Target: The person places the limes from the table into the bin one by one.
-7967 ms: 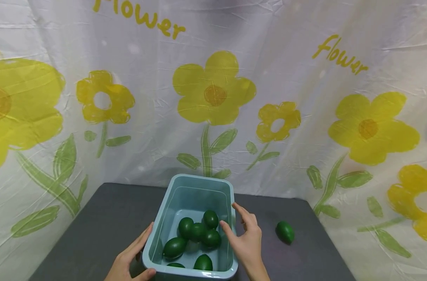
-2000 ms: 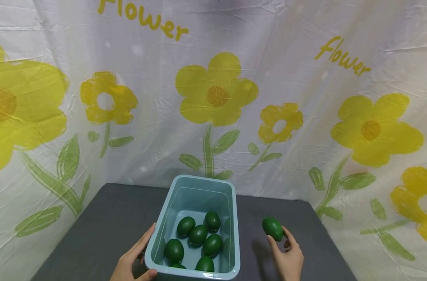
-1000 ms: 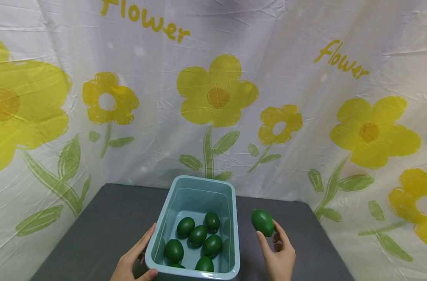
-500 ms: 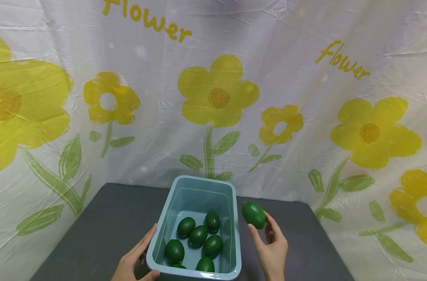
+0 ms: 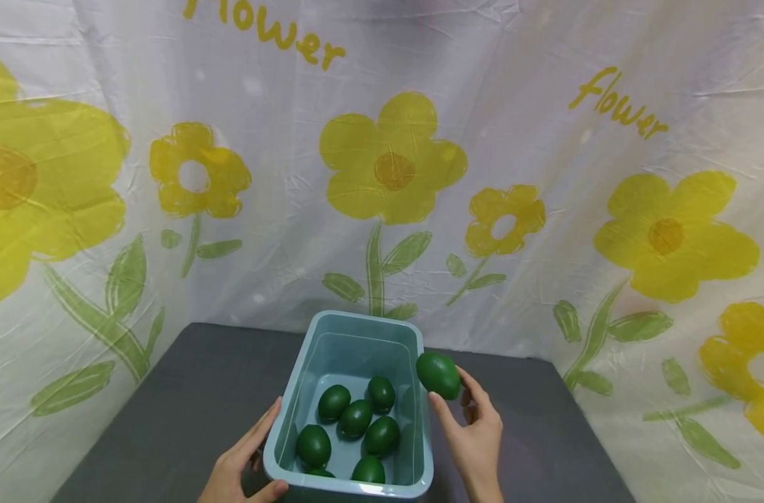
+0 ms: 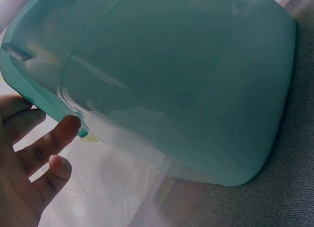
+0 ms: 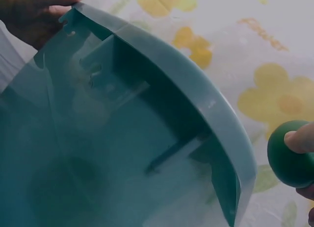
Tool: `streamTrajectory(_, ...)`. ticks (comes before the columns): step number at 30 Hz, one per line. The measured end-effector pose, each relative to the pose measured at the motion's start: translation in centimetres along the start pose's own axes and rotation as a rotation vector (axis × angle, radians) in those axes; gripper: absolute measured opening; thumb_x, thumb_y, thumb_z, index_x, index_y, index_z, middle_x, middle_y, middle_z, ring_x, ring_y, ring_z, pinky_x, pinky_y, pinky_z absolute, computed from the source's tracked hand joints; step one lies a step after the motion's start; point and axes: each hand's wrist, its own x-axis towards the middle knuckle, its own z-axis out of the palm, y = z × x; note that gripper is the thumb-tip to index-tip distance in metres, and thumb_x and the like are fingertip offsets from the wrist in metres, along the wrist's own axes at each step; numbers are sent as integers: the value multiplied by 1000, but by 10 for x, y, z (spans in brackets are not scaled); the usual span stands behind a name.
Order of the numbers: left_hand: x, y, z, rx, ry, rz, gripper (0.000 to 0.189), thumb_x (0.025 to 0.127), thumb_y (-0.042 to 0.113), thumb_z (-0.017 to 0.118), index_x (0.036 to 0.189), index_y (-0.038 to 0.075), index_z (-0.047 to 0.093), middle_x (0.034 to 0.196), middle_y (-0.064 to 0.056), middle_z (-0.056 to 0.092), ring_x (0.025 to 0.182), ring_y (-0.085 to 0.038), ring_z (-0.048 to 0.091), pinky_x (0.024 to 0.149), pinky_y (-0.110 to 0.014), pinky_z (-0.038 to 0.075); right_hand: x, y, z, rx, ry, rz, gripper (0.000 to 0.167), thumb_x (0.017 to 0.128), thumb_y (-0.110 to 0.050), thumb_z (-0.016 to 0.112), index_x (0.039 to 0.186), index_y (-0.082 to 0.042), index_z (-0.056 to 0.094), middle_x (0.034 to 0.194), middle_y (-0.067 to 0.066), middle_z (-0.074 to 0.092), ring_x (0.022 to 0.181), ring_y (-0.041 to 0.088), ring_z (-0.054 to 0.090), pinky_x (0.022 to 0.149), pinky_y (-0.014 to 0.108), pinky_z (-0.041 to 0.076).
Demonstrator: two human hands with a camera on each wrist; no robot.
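My right hand [image 5: 476,436] pinches a glossy dark green lime [image 5: 438,375] between thumb and fingers, just above the right rim of a blue-green plastic tub [image 5: 350,487]. In the right wrist view, the thumb presses the side of the lime [image 7: 280,161], outside the tub wall. My left hand [image 5: 239,457] holds the tub at its near left corner, thumb at the front rim and fingers along the left side. From the left wrist, some fingers [image 6: 49,143] show bent at the rim. Several limes [image 5: 355,419] lie on the tub's floor; one is mostly hidden behind the front wall.
The tub stands on a dark grey table [image 5: 187,405]. A white curtain [image 5: 281,209] printed with yellow flowers hangs behind and at both sides of the table.
Eight seconds ago the lime lay on the table at right, with my right hand at the tub. Picked up since, it has moved left to the tub's rim. My left hand stays at the tub.
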Motion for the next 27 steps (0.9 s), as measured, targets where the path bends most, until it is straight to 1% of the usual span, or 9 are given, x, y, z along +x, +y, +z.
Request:
streamTrajectory(3, 0, 1, 0, 6, 3, 10, 90, 86, 12, 83, 165, 14, 41, 166, 18, 40, 78, 0, 49, 57, -24, 42, 0, -1, 3, -4, -15, -19, 51, 84, -18, 92, 132, -16, 74, 86, -2, 50, 74, 11, 39, 67, 24, 34)
streamTrajectory(6, 0, 1, -1, 5, 2, 6, 90, 86, 12, 83, 165, 15, 41, 166, 19, 40, 75, -2, 49, 57, -25, 42, -1, -2, 7, -17, -34, -31, 51, 83, -17, 93, 131, -15, 75, 85, -3, 48, 71, 12, 37, 65, 25, 32)
streamTrajectory(10, -1, 1, -1, 4, 3, 7, 89, 87, 12, 83, 165, 14, 41, 166, 18, 40, 73, -3, 49, 57, -25, 41, -4, -6, 12, -29, -76, -36, 51, 84, -19, 92, 131, -16, 75, 85, -3, 47, 75, 14, 39, 67, 28, 31)
streamTrajectory(13, -2, 2, -3, 5, 5, 5, 88, 87, 13, 83, 165, 13, 41, 166, 18, 40, 74, -2, 49, 56, -25, 41, -6, -9, 16, -39, -108, -38, 52, 84, -21, 92, 132, -17, 74, 85, -4, 47, 78, 13, 40, 69, 29, 32)
streamTrajectory(16, -2, 3, -4, 6, 5, -7, 88, 87, 13, 83, 165, 14, 42, 165, 21, 40, 76, -1, 49, 57, -26, 41, -8, -11, 20, -49, -127, -61, 52, 84, -22, 92, 133, -18, 74, 84, -6, 47, 78, 12, 40, 68, 28, 32)
streamTrajectory(18, -2, 4, -4, 5, 3, -16, 87, 88, 13, 82, 165, 14, 42, 165, 22, 39, 76, 0, 49, 57, -26, 41, -10, -11, 22, -44, -133, -86, 52, 84, -21, 92, 134, -18, 74, 88, -9, 53, 78, 13, 42, 68, 28, 32)
streamTrajectory(22, -2, 3, -3, 5, 4, -28, 87, 88, 13, 82, 165, 16, 42, 164, 24, 39, 78, 0, 50, 57, -26, 41, -11, -9, 24, -17, -135, -123, 53, 85, -17, 91, 135, -18, 73, 102, -7, 67, 77, 15, 42, 65, 25, 31)
streamTrajectory(24, -2, 2, -3, 7, 6, -22, 87, 87, 13, 82, 164, 16, 42, 164, 23, 40, 79, 0, 50, 57, -26, 41, -11, -8, 24, -5, -134, -129, 53, 85, -15, 90, 135, -17, 73, 109, -3, 71, 78, 12, 41, 63, 24, 30)
streamTrajectory(27, -2, 1, -2, 8, 8, -9, 87, 87, 13, 82, 164, 15, 42, 164, 21, 40, 78, -1, 50, 56, -26, 41, -12, -6, 23, 1, -134, -123, 54, 85, -14, 90, 136, -17, 72, 117, 1, 74, 80, 8, 41, 63, 24, 30)
